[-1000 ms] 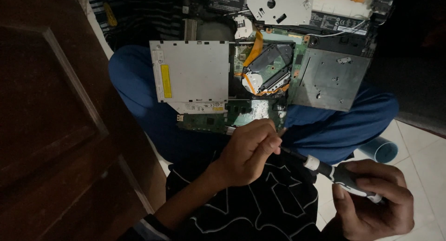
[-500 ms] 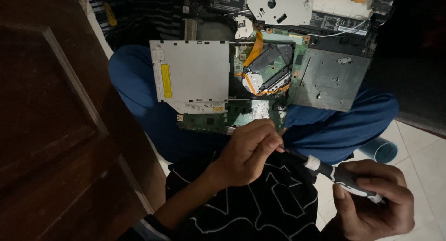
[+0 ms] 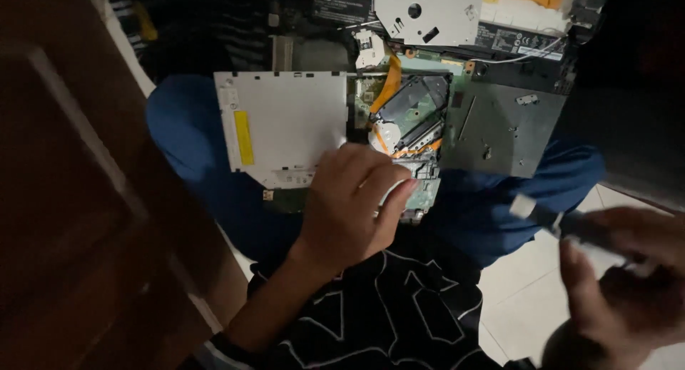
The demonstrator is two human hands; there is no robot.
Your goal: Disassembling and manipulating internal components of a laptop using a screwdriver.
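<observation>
Meanwhile, the left hand pinches the near edge of the opened optical drive; the right hand is closed around a screwdriver.

An opened optical drive, silver plate and green circuit board exposed, lies flat across blue-trousered legs.

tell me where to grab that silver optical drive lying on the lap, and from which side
Grip the silver optical drive by its left and far edges, coming from the left. It lies flat; its right edge meets the opened mechanism, and the left hand covers the near corner.
</observation>
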